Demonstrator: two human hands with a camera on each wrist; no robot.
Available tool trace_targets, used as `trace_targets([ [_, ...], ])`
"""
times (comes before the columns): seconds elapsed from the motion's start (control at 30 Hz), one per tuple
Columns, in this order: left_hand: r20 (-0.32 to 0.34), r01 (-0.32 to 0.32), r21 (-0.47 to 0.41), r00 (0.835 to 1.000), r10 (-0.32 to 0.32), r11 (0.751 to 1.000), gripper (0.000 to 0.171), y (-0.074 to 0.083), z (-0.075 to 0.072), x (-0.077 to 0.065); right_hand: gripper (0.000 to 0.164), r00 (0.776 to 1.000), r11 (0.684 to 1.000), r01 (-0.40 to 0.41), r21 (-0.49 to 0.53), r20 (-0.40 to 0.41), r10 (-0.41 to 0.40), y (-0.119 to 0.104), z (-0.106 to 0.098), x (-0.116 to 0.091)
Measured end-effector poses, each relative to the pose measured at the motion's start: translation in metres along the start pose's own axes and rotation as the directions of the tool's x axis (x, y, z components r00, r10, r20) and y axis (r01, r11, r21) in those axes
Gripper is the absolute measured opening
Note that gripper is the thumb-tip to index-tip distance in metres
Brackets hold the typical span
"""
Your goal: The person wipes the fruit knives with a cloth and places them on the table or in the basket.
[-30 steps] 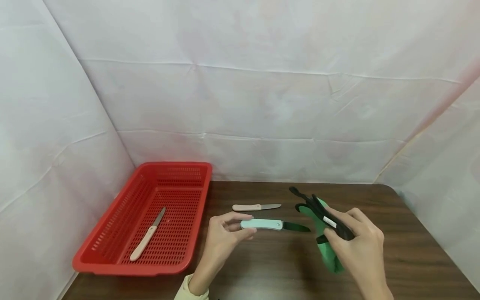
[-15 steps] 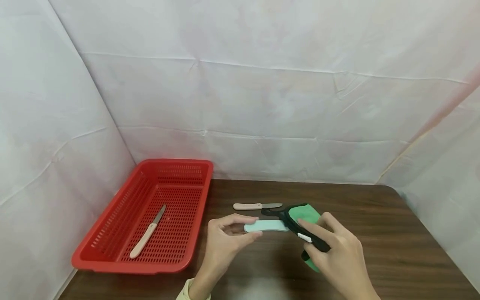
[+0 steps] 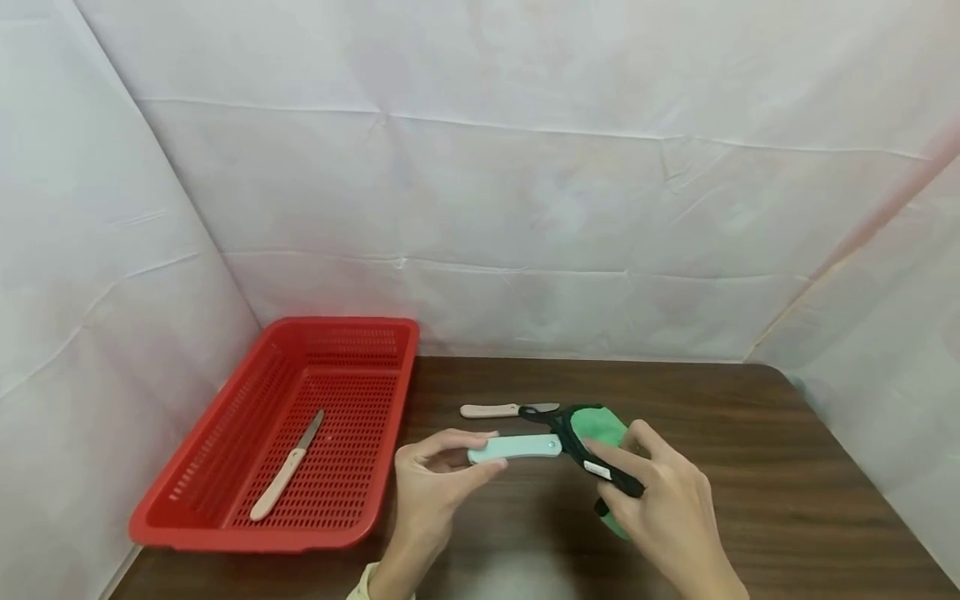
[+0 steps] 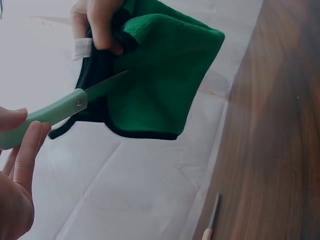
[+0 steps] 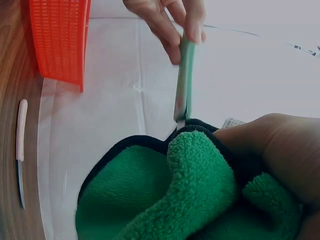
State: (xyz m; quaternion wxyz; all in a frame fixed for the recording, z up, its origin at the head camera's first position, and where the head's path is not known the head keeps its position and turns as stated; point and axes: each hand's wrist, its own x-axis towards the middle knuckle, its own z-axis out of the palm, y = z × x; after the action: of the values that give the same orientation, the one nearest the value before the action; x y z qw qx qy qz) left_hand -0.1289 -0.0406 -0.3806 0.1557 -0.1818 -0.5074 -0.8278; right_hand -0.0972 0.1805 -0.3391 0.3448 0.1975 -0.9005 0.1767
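Head view: a pale green knife (image 3: 517,447) is held in the air above the brown table (image 3: 735,408), between two hands. Its handle (image 4: 60,109) is pinched, at the end away from the blade (image 4: 102,87), by the thumb and fingers of the left hand (image 3: 431,483). A green cloth (image 3: 600,427) with a black edge is pinched by the thumb and fingers of the right hand (image 3: 663,492). From the left wrist, the blade is seen against the green cloth; whether they touch cannot be told for sure.

It looks like the blade is being wiped. For that, the handle should be kept steady and the cloth kept thick under the fingers. It is best slid from the handle toward the tip, gently, since the cloth could be cut by a hard push.

On the left, a red basket (image 3: 247,540) full of little holes is set. One pink-handled knife (image 3: 285,479) is laid inside it, with its tip pointed toward the back. Another pink knife (image 3: 489,411) is laid outside, on the table, with its blade partly hidden behind the cloth's black edge.
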Motion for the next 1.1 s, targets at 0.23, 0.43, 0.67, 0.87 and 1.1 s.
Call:
trace_targets([
  [0.23,0.01,-0.018,-0.046,1.0,0.019,0.999,0.028,0.003,-0.012,0.001,0.042,0.997,0.997,-0.073,-0.031,0.031,0.074,0.009,-0.007,0.0],
  [0.43,0.005,0.019,-0.05,1.0,-0.019,0.999,0.027,0.003,-0.017,0.003,0.044,0.992,0.993,-0.12,-0.025,0.033,0.12,0.016,-0.011,-0.001],
  [0.67,-0.006,0.127,-0.014,0.992,-0.127,0.992,0.029,0.003,-0.02,0.004,0.04,0.99,0.99,-0.139,0.022,-0.005,0.139,0.018,-0.013,0.0],
  [0.87,-0.01,0.194,0.016,0.981,-0.194,0.981,0.037,-0.001,-0.019,0.003,0.045,0.989,0.989,-0.111,0.095,-0.083,0.119,0.017,-0.013,0.001],
  [1.1,-0.004,0.167,0.085,0.986,-0.167,0.982,0.034,-0.005,-0.015,0.001,0.043,0.984,0.988,-0.107,0.113,-0.134,0.122,0.007,-0.012,0.003],
])
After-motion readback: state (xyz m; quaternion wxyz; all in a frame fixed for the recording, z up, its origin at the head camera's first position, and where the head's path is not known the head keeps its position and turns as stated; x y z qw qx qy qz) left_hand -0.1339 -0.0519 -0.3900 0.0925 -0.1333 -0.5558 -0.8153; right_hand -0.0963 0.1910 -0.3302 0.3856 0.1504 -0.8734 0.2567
